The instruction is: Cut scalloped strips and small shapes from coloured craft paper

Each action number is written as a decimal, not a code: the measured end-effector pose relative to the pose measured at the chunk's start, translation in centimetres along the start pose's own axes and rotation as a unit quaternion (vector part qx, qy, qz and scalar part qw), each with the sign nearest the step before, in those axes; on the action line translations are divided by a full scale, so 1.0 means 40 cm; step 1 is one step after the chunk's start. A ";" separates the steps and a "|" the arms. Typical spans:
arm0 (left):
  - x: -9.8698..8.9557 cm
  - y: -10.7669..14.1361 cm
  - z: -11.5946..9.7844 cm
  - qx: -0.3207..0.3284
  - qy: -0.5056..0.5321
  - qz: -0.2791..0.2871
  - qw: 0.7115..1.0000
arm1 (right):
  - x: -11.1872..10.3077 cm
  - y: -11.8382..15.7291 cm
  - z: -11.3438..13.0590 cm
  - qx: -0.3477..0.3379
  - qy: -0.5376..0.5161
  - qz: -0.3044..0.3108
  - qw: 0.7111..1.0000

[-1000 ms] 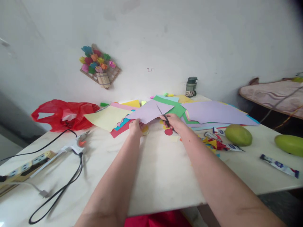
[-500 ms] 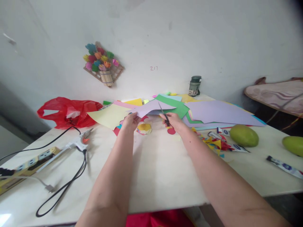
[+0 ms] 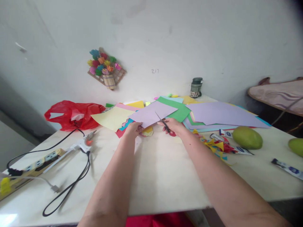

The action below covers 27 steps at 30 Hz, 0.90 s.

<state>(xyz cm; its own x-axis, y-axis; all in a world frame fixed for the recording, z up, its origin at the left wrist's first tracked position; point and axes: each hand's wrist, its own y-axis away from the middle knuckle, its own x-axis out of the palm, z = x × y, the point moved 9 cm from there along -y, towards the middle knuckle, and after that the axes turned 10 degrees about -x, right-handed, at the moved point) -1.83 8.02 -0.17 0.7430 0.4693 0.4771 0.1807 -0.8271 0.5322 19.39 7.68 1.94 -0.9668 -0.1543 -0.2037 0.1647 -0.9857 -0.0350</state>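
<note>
My left hand (image 3: 135,128) pinches the near corner of a lilac sheet of paper (image 3: 151,113), which is held up above the table. In my right hand (image 3: 172,125) is a pair of dark-handled scissors (image 3: 165,125), its blades pointing up and left over the lilac sheet. Whether the blades bite into the paper, I cannot tell. Below the sheet, beside my left fingers, lies a yellow paper cutout (image 3: 148,131). A red paper piece (image 3: 173,134) shows under my right hand.
Coloured sheets (image 3: 213,113) spread along the back. At the left are a red plastic bag (image 3: 71,118), a glue gun (image 3: 86,143) and a power strip (image 3: 40,162). Paper scraps (image 3: 216,145), glue tubes (image 3: 243,151) and green fruit (image 3: 247,137) lie at the right. A bottle (image 3: 196,87) stands behind.
The lilac sheet has tilted from nearly edge-on to show more of its face, its near edge lower. My left hand has moved slightly down and right. The scissors stay in my right hand.
</note>
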 end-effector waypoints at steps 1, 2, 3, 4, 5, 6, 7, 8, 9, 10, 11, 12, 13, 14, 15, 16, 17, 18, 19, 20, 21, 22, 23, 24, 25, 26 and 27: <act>-0.001 0.003 0.006 -0.008 -0.028 -0.006 1.000 | 0.001 0.002 0.000 0.003 0.003 0.002 1.000; -0.001 0.005 0.010 -0.013 -0.053 -0.010 0.998 | 0.003 0.003 0.000 0.007 0.005 0.005 1.000; 0.000 0.006 0.013 -0.013 -0.068 -0.011 0.998 | 0.006 0.006 -0.001 0.011 0.008 0.008 1.000; 0.002 0.006 0.014 -0.008 -0.070 -0.007 0.998 | 0.008 0.008 -0.002 0.016 0.012 0.011 1.000; 0.007 0.005 0.016 -0.003 -0.068 0.003 0.998 | 0.011 0.011 -0.003 0.023 0.017 0.014 1.000; 0.013 0.003 0.019 0.002 -0.064 0.013 0.998 | 0.013 0.014 -0.004 0.030 0.024 0.017 0.999; 0.019 0.000 0.022 0.006 -0.059 0.024 0.998 | 0.014 0.017 -0.004 0.036 0.031 0.019 0.999; 0.025 -0.004 0.025 0.013 -0.054 0.033 0.998 | 0.015 0.020 -0.004 0.040 0.037 0.024 0.998; 0.027 -0.009 0.026 0.021 -0.047 0.033 0.998 | 0.018 0.023 -0.001 0.040 0.039 0.033 0.998; 0.030 -0.013 0.029 0.026 -0.041 0.037 0.998 | 0.020 0.024 0.004 0.034 0.038 0.044 0.998; 0.032 -0.017 0.030 0.031 -0.034 0.041 0.998 | 0.022 0.026 0.009 0.029 0.033 0.058 0.997; 0.033 -0.022 0.030 0.036 -0.028 0.041 0.998 | 0.022 0.027 0.014 0.023 0.024 0.071 0.997; 0.034 -0.025 0.030 0.041 -0.020 0.044 0.998 | 0.021 0.029 0.018 0.019 0.014 0.083 0.996; 0.034 -0.028 0.028 0.048 -0.012 0.045 0.998 | 0.019 0.032 0.020 0.021 0.007 0.097 0.995; 0.034 -0.030 0.026 0.053 -0.005 0.046 0.998 | 0.014 0.035 0.020 0.024 0.002 0.109 0.994; 0.033 -0.032 0.023 0.058 0.001 0.047 0.997 | 0.010 0.038 0.022 0.024 -0.001 0.124 0.992; 0.032 -0.034 0.021 0.062 0.005 0.047 0.997 | 0.005 0.042 0.026 0.021 -0.004 0.139 0.990; 0.031 -0.035 0.020 0.065 0.008 0.047 0.997 | -0.002 0.046 0.028 0.020 -0.004 0.153 0.988; 0.030 -0.036 0.019 0.067 0.012 0.046 0.997 | -0.008 0.050 0.027 0.024 -0.001 0.168 0.986; 0.029 -0.036 0.018 0.068 0.016 0.045 0.997 | -0.012 0.055 0.025 0.029 0.005 0.187 0.982; 0.030 -0.037 0.018 0.069 0.021 0.046 0.996 | -0.014 0.060 0.025 0.030 0.009 0.209 0.977; 0.030 -0.037 0.018 0.069 0.027 0.047 0.996 | -0.016 0.064 0.026 0.029 0.011 0.224 0.974; 0.031 -0.037 0.019 0.069 0.032 0.049 0.996 | -0.017 0.067 0.026 0.029 0.015 0.236 0.971; 0.032 -0.036 0.019 0.067 0.036 0.049 0.996 | -0.016 0.068 0.026 0.028 0.016 0.243 0.970; 0.033 -0.035 0.020 0.066 0.038 0.048 0.996 | -0.014 0.067 0.025 0.027 0.016 0.244 0.969; 0.034 -0.034 0.021 0.064 0.039 0.047 0.996 | -0.010 0.066 0.024 0.027 0.017 0.244 0.969; 0.035 -0.031 0.021 0.062 0.040 0.045 0.996 | -0.004 0.064 0.022 0.027 0.016 0.242 0.970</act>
<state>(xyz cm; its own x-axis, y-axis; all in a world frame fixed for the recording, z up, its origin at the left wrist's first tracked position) -0.47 9.45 -0.75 0.7075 0.4104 0.5753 0.1978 -0.8966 0.3962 19.78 5.13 2.76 -0.7721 -0.5984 -0.2140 0.5864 -0.8006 0.1230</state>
